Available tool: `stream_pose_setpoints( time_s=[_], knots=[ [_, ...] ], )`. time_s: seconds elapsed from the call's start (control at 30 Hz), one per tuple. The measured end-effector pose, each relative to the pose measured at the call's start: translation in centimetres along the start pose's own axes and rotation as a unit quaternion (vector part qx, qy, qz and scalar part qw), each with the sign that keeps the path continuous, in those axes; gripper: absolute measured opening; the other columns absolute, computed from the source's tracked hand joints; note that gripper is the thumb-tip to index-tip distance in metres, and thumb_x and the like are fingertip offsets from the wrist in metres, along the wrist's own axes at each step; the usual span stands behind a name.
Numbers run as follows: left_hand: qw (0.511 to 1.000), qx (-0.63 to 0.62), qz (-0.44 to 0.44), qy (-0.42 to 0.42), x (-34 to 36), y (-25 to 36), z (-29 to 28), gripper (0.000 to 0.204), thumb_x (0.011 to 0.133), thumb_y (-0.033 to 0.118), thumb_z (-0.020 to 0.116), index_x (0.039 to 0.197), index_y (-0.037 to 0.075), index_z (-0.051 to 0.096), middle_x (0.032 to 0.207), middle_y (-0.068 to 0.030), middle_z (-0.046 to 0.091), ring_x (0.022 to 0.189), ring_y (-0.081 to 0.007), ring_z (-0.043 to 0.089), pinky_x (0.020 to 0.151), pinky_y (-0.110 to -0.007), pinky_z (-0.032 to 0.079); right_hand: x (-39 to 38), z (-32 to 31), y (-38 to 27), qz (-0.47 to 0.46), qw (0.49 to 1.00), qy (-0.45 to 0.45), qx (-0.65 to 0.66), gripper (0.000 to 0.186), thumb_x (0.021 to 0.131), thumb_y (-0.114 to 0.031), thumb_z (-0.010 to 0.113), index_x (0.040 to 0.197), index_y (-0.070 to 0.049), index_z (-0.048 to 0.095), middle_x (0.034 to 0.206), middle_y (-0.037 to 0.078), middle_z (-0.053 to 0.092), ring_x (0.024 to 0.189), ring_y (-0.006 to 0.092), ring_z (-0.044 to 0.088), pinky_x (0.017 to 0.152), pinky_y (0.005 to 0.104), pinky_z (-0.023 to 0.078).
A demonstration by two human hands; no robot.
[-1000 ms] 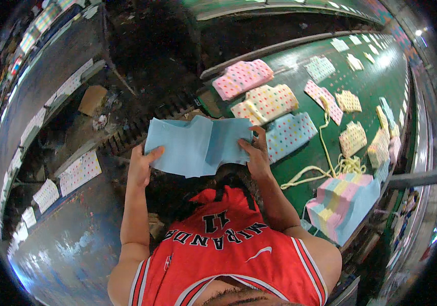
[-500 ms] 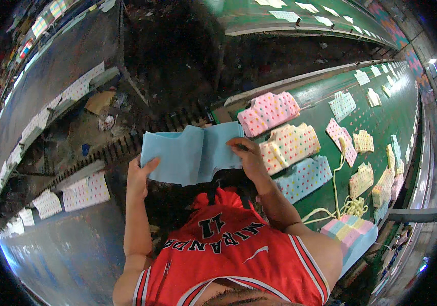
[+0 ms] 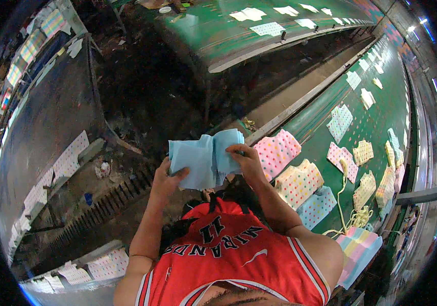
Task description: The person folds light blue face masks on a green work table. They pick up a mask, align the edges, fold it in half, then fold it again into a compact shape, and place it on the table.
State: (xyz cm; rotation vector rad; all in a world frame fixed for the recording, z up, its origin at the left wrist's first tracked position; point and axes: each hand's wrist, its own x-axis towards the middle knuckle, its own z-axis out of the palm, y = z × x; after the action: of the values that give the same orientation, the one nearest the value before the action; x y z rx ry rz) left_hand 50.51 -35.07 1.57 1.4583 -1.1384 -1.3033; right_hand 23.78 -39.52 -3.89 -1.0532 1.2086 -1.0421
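A stack of thin, plain light blue sheets (image 3: 195,163) is held in front of me, divided by a crease near its middle, its right part raised with several layers showing at the edge. My left hand (image 3: 170,176) grips its left end, thumb across the lower face. My right hand (image 3: 244,160) grips the right part, fingers bent over it. Just right of my hands lie a pink dotted bundle (image 3: 279,150), a cream dotted bundle (image 3: 300,181) and a blue dotted bundle (image 3: 315,206).
A green conveyor (image 3: 310,122) on my right carries several dotted pieces, a tangled cream cord (image 3: 358,219) and a striped pastel stack (image 3: 356,255). A second green belt (image 3: 198,35) runs at top. Dark metal tables (image 3: 50,137) with dotted sheets stand left, above a littered dark floor.
The view has shifted. Both hands have come closer together, and the blue stack, flatter and wider before, is now more bent, its right part lifted and layers separated.
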Motion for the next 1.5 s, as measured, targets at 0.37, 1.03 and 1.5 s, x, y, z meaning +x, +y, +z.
stream_pose_setpoints(
  time_s=[0.37, 1.03, 1.5],
  knots=[
    [0.994, -0.022, -0.099, -0.045, 12.1, 2.9, -4.3, 0.039, 0.083, 0.011, 0.073, 0.118, -0.002, 0.062, 0.104, -0.0071, 0.069, 0.093, -0.0165, 0.063, 0.085, -0.032, 0.049, 7.6, 2.2, -1.2, 0.041, 0.998, 0.035, 0.015, 0.018, 0.086, 0.004, 0.060, 0.099, -0.001, 0.071, 0.101, 0.005, 0.067, 0.095, 0.0148, 0.061, 0.085, 0.0276, 0.048],
    [0.984, 0.026, -0.066, -0.166, 38.0, 7.9, -12.2, 0.050, 0.076, 0.020, 0.076, 0.117, -0.005, 0.064, 0.101, -0.0110, 0.069, 0.090, -0.0212, 0.065, 0.086, -0.034, 0.049, 22.9, 11.8, -3.7, -0.019, 0.995, 0.098, -0.016, 0.024, 0.077, 0.003, 0.064, 0.098, -0.003, 0.074, 0.111, 0.010, 0.061, 0.104, 0.0225, 0.061, 0.093, 0.0337, 0.047],
    [0.958, 0.068, -0.014, -0.280, 48.3, 11.9, -2.5, 0.046, 0.081, 0.018, 0.074, 0.119, -0.004, 0.062, 0.103, -0.0087, 0.068, 0.091, -0.0169, 0.063, 0.085, -0.032, 0.049, 31.4, 0.1, -6.3, -0.008, 0.977, 0.201, 0.073, 0.018, 0.082, 0.002, 0.063, 0.096, 0.000, 0.073, 0.101, 0.005, 0.065, 0.089, 0.0149, 0.060, 0.081, 0.0275, 0.047]
  ],
)
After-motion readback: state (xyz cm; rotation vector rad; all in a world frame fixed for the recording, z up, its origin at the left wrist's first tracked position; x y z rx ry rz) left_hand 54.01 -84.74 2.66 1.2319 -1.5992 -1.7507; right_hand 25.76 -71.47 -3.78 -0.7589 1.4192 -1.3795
